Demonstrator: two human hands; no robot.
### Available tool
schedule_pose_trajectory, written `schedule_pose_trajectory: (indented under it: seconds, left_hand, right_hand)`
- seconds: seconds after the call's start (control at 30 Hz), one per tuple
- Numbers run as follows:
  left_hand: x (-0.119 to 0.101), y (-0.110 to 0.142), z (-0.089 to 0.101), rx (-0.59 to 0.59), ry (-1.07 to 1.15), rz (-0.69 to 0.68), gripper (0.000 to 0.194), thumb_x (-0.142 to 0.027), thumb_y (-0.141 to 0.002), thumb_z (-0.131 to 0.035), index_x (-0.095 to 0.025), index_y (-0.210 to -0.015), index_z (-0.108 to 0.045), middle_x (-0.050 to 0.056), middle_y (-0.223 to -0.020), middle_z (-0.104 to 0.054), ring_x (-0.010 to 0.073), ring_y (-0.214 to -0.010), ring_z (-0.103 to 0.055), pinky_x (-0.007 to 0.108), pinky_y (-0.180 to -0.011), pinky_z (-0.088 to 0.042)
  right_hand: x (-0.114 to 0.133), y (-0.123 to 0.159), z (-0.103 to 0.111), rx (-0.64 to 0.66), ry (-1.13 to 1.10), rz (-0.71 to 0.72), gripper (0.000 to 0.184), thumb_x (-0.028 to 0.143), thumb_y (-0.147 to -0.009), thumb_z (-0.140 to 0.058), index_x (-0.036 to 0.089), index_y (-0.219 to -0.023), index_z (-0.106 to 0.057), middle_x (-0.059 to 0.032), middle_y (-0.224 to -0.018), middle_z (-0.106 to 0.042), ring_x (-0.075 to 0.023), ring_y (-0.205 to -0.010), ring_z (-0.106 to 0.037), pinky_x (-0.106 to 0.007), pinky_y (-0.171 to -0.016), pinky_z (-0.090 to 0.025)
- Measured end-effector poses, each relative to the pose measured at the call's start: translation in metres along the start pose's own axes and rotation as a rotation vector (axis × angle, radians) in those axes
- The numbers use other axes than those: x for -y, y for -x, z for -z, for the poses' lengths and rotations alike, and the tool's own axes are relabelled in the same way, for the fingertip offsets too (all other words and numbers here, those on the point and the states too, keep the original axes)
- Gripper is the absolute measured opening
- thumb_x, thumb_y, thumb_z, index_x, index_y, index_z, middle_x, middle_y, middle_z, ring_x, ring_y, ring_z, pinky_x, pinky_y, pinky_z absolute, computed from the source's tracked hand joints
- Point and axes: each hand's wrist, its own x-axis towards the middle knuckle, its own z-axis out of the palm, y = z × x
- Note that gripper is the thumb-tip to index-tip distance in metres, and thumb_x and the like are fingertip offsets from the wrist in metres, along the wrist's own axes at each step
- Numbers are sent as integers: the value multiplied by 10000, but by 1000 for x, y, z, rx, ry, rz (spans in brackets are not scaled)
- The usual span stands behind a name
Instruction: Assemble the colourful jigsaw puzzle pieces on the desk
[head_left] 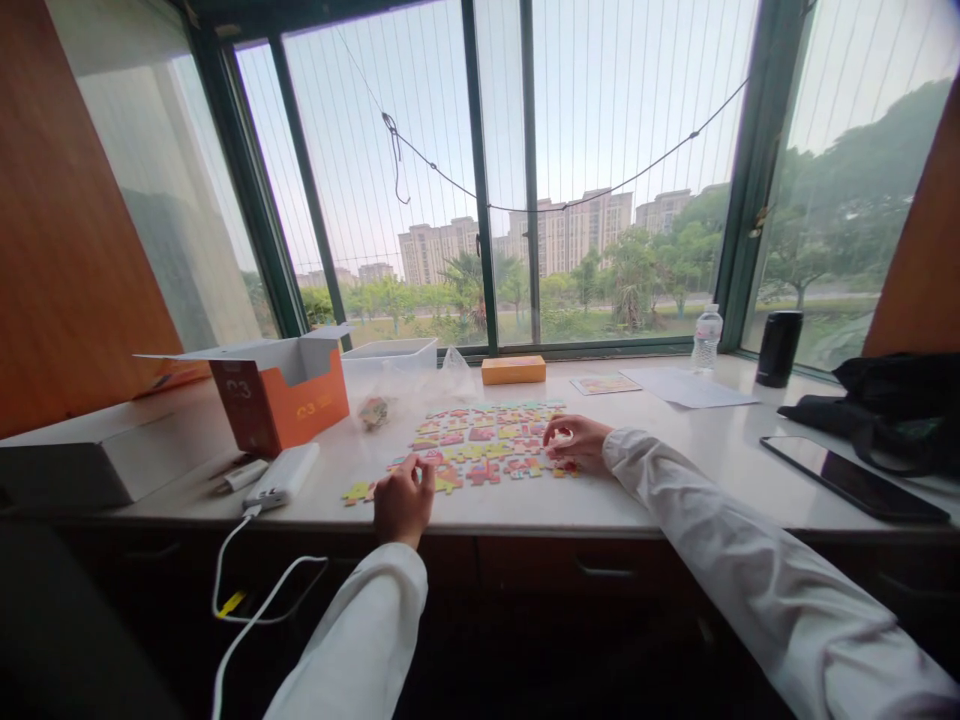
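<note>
Right hand (577, 440): curled over the right side of the puzzle pieces (482, 472), thumb and forefinger narrowly apart; whether a piece is between them, I cannot tell.
Left hand (403, 500): at the near left of the pieces, fingers bent in; its grasp is hidden from this side, so I cannot tell what it holds.
Pieces: lying flat on the table (600, 508), between the hands and beyond them, in loose rows with gaps showing.
Touch: they look thin and light, so a fingertip pinch at the edges should suit better than a full grip.
Gaps: sliding one piece at a time, gently, would spare its neighbours.
Sleeves: the right sleeve (712, 530) reaches across the table's near edge; a raised cuff is less likely to drag pieces.
Clear bag (455, 374): far left of the rows, best left undisturbed.
</note>
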Motion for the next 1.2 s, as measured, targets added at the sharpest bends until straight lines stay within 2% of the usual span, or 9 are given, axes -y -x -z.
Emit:
schedule_pose_trajectory:
  seconds: [0.07,0.17,0.3,0.53,0.73,0.9,1.07,1.2]
  left_hand:
    - [0,0,0,5,0,8,296,-337,-900,-465,-176,-769,-676,1,-566,-535,137,-541,-451,251,-591,-240]
    - [-1,0,0,13,7,16,298,-344,-900,-468,-177,-771,-679,5,-567,-542,140,-543,-452,253,-592,-243]
    - [-1,0,0,6,5,8,299,-344,-900,-465,-178,-775,-680,11,-585,-556,144,-551,-460,256,-595,-244]
    - [1,1,-2,-1,10,-5,306,-344,-905,-453,-185,-773,-679,6,-572,-542,146,-546,-461,256,-596,-246]
    - [0,0,0,-1,0,-9,303,-329,-903,-450,-180,-768,-676,3,-568,-533,141,-541,-453,252,-594,-248]
    - [-2,0,1,2,2,2,299,-317,-898,-450,-178,-765,-679,2,-563,-523,140,-538,-450,250,-590,-249]
    - [-1,0,1,-8,-2,5,293,-320,-892,-450,-184,-756,-670,3,-563,-528,142,-543,-451,251,-590,-253]
    - [-1,0,1,-21,-14,-3,289,-318,-891,-444,-188,-747,-658,-2,-565,-522,137,-544,-442,246,-587,-254]
  right_hand:
    - [-2,0,1,-62,-3,-4,379,554,-772,-694,209,-913,-760,-42,-901,-607,-152,-809,-535,-275,-762,-448]
    - [-8,-2,-1,-153,5,-22,360,533,-762,-719,206,-903,-773,-53,-895,-611,-164,-826,-563,-301,-804,-464]
    - [-7,-4,-8,-203,48,-7,302,494,-772,-730,237,-916,-797,-60,-895,-614,-172,-821,-594,-342,-854,-466]
    - [5,-4,-18,-153,74,-15,285,475,-857,-648,291,-1029,-780,-60,-923,-634,-169,-819,-618,-317,-819,-478]
    - [6,-6,-20,-186,138,-28,234,428,-819,-707,322,-1014,-781,-46,-925,-624,-175,-844,-615,-312,-853,-466]
    - [12,-10,-26,-224,145,-107,196,355,-805,-720,316,-984,-790,-42,-910,-647,-170,-809,-623,-304,-825,-476]
    - [16,-12,-29,-201,170,-120,203,329,-824,-694,329,-1006,-785,-39,-896,-637,-165,-791,-622,-291,-788,-480]
    - [17,-14,-28,-168,193,-104,213,323,-850,-667,341,-1032,-777,-41,-905,-623,-170,-826,-617,-300,-838,-469]
